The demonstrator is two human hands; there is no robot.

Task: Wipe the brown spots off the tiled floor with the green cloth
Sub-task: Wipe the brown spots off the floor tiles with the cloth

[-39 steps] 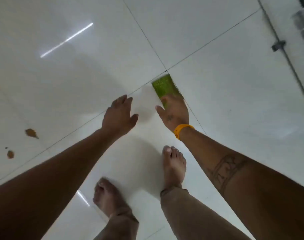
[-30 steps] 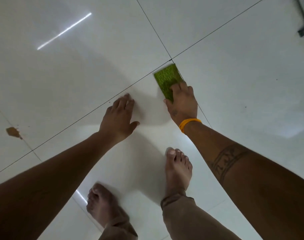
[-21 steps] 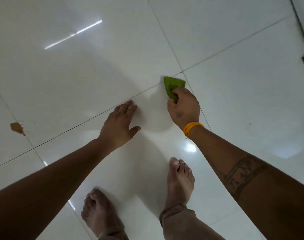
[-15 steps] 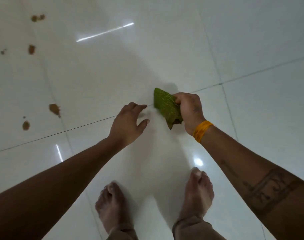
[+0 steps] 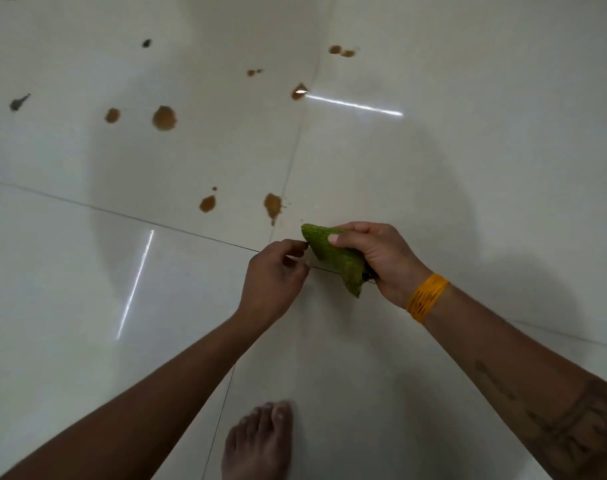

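Observation:
The green cloth (image 5: 333, 259) is folded and lifted off the white tiled floor (image 5: 468, 174), gripped in my right hand (image 5: 381, 261), which wears an orange wristband. My left hand (image 5: 276, 277) hovers just left of the cloth with fingers curled, its fingertips close to the cloth's edge; I cannot tell whether they touch. Several brown spots lie ahead on the tiles: one spot (image 5: 272, 205) just beyond the cloth, another spot (image 5: 207, 203) to its left, and a larger round spot (image 5: 164, 118) farther off.
More brown spots (image 5: 341, 50) and a few dark specks (image 5: 18, 102) are scattered farther away and to the left. Dark grout lines cross the floor. One bare foot (image 5: 260, 441) stands at the bottom edge. Light streaks reflect on the glossy tiles.
My right hand lifted the cloth off the floor and bunched it. The left hand came off the tile and moved toward the cloth. The view swung left, bringing the brown spots ahead.

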